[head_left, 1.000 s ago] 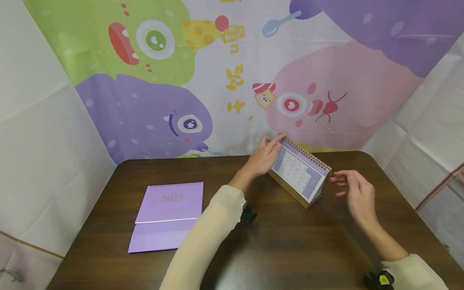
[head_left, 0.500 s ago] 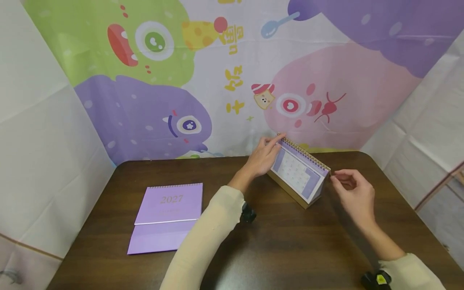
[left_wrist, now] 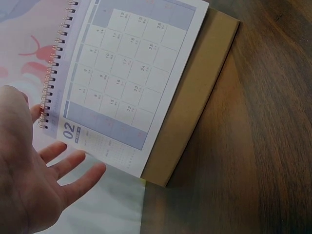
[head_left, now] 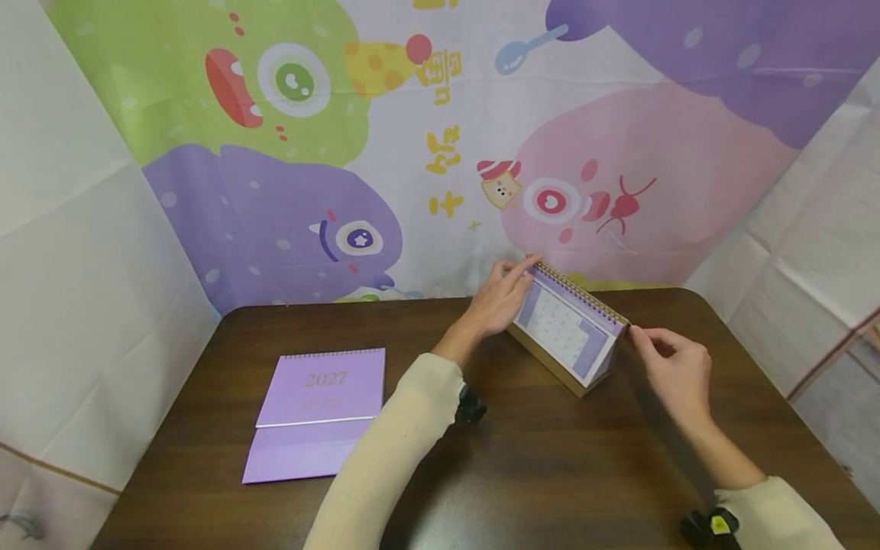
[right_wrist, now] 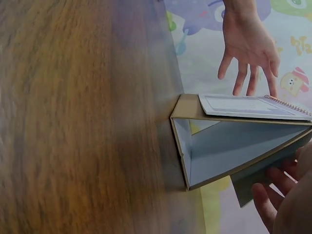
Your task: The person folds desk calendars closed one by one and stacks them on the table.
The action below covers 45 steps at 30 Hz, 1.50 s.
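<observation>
A spiral-bound desk calendar [head_left: 560, 325] stands propped like a tent at the back right of the table, its lilac-bordered page facing me. The left wrist view shows page "02" and a tan base [left_wrist: 192, 97]. My left hand [head_left: 495, 304] has its fingers extended and spread, the index fingertip at the left end of the coil binding [left_wrist: 51, 78]. My right hand [head_left: 681, 374] pinches the upper right corner with thumb and index finger. From the side, the stand's hollow inside [right_wrist: 234, 141] shows, with a sheet [right_wrist: 243, 190] hanging behind it near the right fingers.
A second calendar [head_left: 323, 389], lilac with a gold "2027", lies on the left of the dark wooden table [head_left: 522, 473]. A cartoon-printed cloth [head_left: 454, 153] hangs just behind the table. White sheeting [head_left: 69, 229] covers both sides.
My right hand has moved in to the calendar's upper right corner, and its thumb and index finger have come together there. The left hand and both calendars stay where they were.
</observation>
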Motion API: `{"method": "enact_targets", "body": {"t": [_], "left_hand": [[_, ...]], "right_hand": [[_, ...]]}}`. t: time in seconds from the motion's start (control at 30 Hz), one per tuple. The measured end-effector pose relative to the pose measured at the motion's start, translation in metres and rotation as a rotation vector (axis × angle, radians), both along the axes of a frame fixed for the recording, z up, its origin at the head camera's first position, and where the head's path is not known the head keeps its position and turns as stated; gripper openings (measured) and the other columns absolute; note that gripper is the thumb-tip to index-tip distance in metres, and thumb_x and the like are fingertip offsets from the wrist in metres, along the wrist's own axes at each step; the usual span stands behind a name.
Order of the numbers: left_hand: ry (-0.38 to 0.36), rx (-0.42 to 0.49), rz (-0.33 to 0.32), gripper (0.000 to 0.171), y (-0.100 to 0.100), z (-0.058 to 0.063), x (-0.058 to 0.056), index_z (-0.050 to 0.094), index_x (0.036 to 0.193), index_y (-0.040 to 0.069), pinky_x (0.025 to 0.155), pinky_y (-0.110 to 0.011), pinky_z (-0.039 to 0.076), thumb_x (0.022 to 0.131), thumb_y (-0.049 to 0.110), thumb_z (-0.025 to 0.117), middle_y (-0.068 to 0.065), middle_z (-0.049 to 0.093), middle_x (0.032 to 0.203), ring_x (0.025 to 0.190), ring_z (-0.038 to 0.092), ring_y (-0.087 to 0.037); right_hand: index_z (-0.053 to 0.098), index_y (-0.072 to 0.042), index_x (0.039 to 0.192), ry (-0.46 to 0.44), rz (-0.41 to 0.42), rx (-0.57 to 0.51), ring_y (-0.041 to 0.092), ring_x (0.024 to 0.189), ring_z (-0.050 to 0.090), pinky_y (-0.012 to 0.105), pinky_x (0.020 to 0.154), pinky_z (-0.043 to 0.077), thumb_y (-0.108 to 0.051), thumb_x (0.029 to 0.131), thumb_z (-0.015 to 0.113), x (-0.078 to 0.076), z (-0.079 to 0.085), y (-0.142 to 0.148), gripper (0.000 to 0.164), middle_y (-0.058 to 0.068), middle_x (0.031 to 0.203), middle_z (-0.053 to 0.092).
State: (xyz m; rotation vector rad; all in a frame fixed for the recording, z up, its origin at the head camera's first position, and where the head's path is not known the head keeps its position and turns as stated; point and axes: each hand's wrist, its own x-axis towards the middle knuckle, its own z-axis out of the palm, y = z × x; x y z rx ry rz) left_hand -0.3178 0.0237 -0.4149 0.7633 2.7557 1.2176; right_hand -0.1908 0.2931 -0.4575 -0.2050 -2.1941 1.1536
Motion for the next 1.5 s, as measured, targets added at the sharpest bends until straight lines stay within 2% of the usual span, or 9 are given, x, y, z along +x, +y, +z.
{"method": "enact_targets", "body": {"t": [0.17,0.37,0.8,1.07,1.13,1.27,1.4,1.47,1.5], "left_hand": [[-0.003,0.001,-0.004,0.054,0.000,0.000,0.000,0.036,0.177,0.039,0.119,-0.055,0.051,0.123,0.043,0.031,-0.014,0.044,0.166,0.138,0.061,-0.035],[-0.013,0.029,-0.009,0.055,0.000,0.001,0.001,0.037,0.177,0.037,0.120,-0.059,0.050,0.123,0.046,0.031,-0.015,0.040,0.171,0.145,0.060,-0.038],[0.026,0.265,-0.087,0.057,0.002,-0.011,-0.010,0.045,0.174,0.016,0.144,-0.053,0.025,0.123,0.038,0.030,-0.016,0.037,0.184,0.174,0.032,-0.033],[-0.048,0.484,-0.115,0.072,0.009,-0.044,-0.054,0.043,0.175,0.021,0.145,-0.043,0.024,0.120,0.064,0.025,-0.003,0.041,0.184,0.173,0.036,-0.020],[-0.102,0.522,-0.109,0.068,0.008,-0.030,-0.043,0.042,0.175,0.016,0.144,-0.049,0.028,0.122,0.055,0.024,-0.006,0.040,0.185,0.174,0.035,-0.024],[-0.120,0.545,-0.107,0.070,0.008,-0.035,-0.048,0.044,0.175,0.024,0.134,-0.056,0.042,0.120,0.062,0.022,0.001,0.041,0.185,0.171,0.039,-0.021],[-0.132,0.563,-0.139,0.071,0.002,-0.021,-0.032,0.042,0.176,0.021,0.135,-0.060,0.040,0.120,0.060,0.022,0.001,0.038,0.186,0.174,0.034,-0.020],[-0.126,0.570,-0.152,0.076,0.004,-0.032,-0.045,0.041,0.176,0.022,0.134,-0.059,0.042,0.118,0.067,0.021,0.001,0.039,0.185,0.173,0.035,-0.019],[-0.145,0.576,-0.150,0.074,0.002,-0.020,-0.032,0.039,0.177,0.020,0.135,-0.062,0.040,0.119,0.062,0.021,-0.001,0.038,0.186,0.174,0.033,-0.021]], "right_hand": [[0.084,0.005,0.111,-0.084,0.045,-0.148,-0.008,0.061,0.067,0.010,0.060,0.052,-0.024,0.112,0.070,0.001,0.001,0.001,0.032,-0.045,0.083,0.068],[0.074,0.003,0.121,0.021,0.119,-0.341,-0.007,0.085,0.079,0.017,0.063,0.063,-0.018,0.117,0.059,0.001,0.007,-0.001,0.025,-0.028,0.097,0.080],[0.076,0.013,0.131,0.128,0.198,-0.331,-0.006,0.103,0.079,0.016,0.068,0.064,-0.016,0.120,0.049,0.003,0.014,-0.005,0.041,-0.026,0.115,0.082],[0.076,0.016,0.129,0.191,0.210,-0.385,0.000,0.102,0.081,0.017,0.065,0.064,-0.009,0.118,0.052,0.002,0.020,-0.009,0.037,-0.019,0.113,0.085],[0.075,0.018,0.129,0.216,0.220,-0.417,0.000,0.101,0.081,0.017,0.064,0.064,-0.007,0.117,0.053,0.002,0.021,-0.012,0.035,-0.016,0.117,0.085],[0.072,0.022,0.131,0.274,0.251,-0.476,0.001,0.102,0.083,0.018,0.064,0.064,-0.002,0.115,0.054,0.004,0.023,-0.017,0.033,-0.009,0.127,0.082],[0.068,0.025,0.133,0.346,0.299,-0.523,0.004,0.104,0.084,0.020,0.071,0.067,0.000,0.115,0.053,0.004,0.026,-0.024,0.034,-0.002,0.132,0.080],[0.067,0.026,0.133,0.385,0.331,-0.546,0.006,0.106,0.084,0.021,0.077,0.068,0.000,0.115,0.053,0.004,0.028,-0.026,0.035,0.000,0.133,0.080],[0.066,0.027,0.133,0.406,0.348,-0.554,0.007,0.106,0.084,0.022,0.079,0.068,0.001,0.114,0.054,0.003,0.028,-0.027,0.035,0.001,0.133,0.080]]}}
